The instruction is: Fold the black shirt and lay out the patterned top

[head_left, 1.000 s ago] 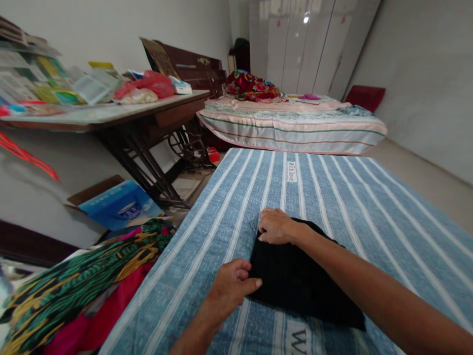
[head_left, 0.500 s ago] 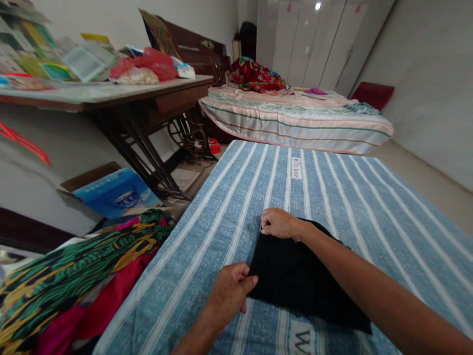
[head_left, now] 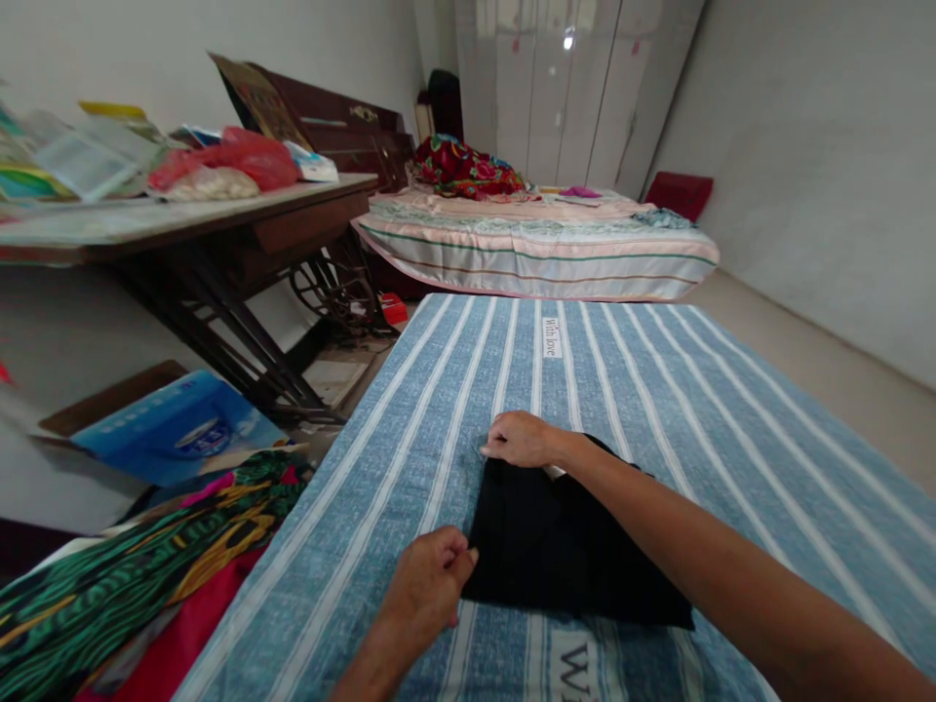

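Observation:
A folded black garment (head_left: 563, 556) lies flat on a blue-and-white striped sheet (head_left: 380, 468); its exact kind does not show. My left hand (head_left: 430, 585) is closed, thumb and fingers pinching the garment's near left corner. At the far left corner my right hand (head_left: 521, 439) grips the cloth between its fingers. The right forearm passes over the garment and hides part of its far side. A small white patch shows beside the right wrist.
Patterned clothes (head_left: 168, 565) are heaped to the left, below a blue box (head_left: 182, 424). A cluttered sewing table (head_left: 292, 207) stands behind them. Past the striped surface is a bed (head_left: 533, 244) with a red flowered bundle (head_left: 468, 168); a pale wardrobe (head_left: 563, 107) stands at the back.
The view has swung right, so the room sits further left in the picture. Both hands keep hold of the garment's left edge, and its near edge looks straighter now.

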Demonstrator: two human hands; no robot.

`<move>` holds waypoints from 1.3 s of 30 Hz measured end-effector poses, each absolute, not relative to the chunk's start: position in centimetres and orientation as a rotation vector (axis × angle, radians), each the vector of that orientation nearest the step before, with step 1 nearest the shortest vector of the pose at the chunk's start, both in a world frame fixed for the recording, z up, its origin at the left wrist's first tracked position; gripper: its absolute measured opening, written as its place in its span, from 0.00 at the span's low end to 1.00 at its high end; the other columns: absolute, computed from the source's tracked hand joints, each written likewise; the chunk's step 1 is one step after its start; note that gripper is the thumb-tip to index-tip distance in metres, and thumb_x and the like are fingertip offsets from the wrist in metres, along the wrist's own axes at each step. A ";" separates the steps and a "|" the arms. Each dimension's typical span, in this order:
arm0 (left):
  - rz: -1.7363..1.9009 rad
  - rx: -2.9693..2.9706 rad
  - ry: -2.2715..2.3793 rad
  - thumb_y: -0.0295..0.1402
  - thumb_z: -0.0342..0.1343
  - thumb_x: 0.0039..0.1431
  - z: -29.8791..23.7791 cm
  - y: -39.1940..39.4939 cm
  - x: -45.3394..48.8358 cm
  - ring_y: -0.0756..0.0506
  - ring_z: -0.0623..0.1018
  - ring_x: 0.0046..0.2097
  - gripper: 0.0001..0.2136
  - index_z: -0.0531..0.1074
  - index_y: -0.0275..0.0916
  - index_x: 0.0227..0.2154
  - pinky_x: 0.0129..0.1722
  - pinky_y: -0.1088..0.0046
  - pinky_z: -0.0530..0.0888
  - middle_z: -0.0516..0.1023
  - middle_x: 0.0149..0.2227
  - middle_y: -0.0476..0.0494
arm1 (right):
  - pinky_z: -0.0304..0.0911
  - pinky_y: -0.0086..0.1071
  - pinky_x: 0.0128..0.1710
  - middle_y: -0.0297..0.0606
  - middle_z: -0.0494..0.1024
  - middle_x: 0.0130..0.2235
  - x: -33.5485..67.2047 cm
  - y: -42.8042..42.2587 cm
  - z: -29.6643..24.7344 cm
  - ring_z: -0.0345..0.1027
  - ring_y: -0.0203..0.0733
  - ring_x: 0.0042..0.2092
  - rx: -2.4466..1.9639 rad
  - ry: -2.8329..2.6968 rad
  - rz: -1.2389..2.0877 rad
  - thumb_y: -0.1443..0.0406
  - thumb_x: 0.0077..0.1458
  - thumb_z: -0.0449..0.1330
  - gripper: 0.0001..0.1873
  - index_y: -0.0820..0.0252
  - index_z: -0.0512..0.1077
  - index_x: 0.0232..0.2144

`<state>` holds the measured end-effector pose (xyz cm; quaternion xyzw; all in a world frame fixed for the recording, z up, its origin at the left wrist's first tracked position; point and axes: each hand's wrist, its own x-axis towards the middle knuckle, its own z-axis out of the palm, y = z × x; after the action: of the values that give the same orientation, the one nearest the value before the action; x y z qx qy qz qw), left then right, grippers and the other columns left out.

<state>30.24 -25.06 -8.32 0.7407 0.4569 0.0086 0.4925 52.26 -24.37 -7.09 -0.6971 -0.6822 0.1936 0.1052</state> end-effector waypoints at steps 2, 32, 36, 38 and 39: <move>0.023 1.806 1.113 0.32 0.47 0.52 -8.2 -25.1 30.3 0.53 0.63 0.13 0.08 0.60 0.41 0.19 0.15 0.79 0.56 0.58 0.12 0.59 | 0.54 0.25 0.32 0.35 0.75 0.31 52.8 -24.5 -6.4 0.67 0.34 0.35 -2.042 -2.017 0.542 0.61 0.58 0.53 0.15 0.62 0.75 0.28; 0.218 2.399 0.869 0.35 0.46 0.52 -8.5 -22.1 34.7 0.44 0.77 0.38 0.13 0.67 0.44 0.41 0.40 0.71 0.70 0.78 0.38 0.47 | 0.61 0.30 0.31 0.40 0.78 0.34 52.1 -24.4 -3.7 0.71 0.44 0.37 -2.103 -2.063 0.539 0.63 0.49 0.60 0.08 0.62 0.75 0.28; 0.188 2.422 0.889 0.37 0.45 0.53 -9.0 -21.7 35.1 0.44 0.77 0.40 0.14 0.67 0.44 0.41 0.41 0.71 0.71 0.78 0.40 0.45 | 0.58 0.28 0.39 0.38 0.75 0.41 56.2 -28.7 -0.2 0.67 0.38 0.42 -2.035 -1.867 0.333 0.61 0.57 0.54 0.11 0.62 0.73 0.36; 0.174 2.395 0.920 0.39 0.46 0.52 -8.9 -21.7 34.9 0.44 0.78 0.38 0.15 0.67 0.44 0.43 0.40 0.71 0.71 0.77 0.41 0.45 | 0.57 0.28 0.40 0.37 0.75 0.39 58.5 -32.4 1.1 0.67 0.36 0.41 -2.020 -1.761 0.259 0.63 0.59 0.51 0.12 0.63 0.72 0.35; 0.170 2.381 0.924 0.39 0.47 0.52 -8.8 -21.7 34.9 0.44 0.78 0.37 0.16 0.67 0.44 0.43 0.39 0.71 0.71 0.77 0.42 0.45 | 0.57 0.28 0.40 0.35 0.75 0.36 59.4 -34.4 1.5 0.67 0.35 0.39 -1.979 -1.637 0.243 0.64 0.58 0.52 0.11 0.63 0.73 0.33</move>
<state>34.86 -21.70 -8.84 0.8911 0.3458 0.0635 0.2869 59.44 -34.43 1.51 -0.7370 -0.6098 0.0904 0.2771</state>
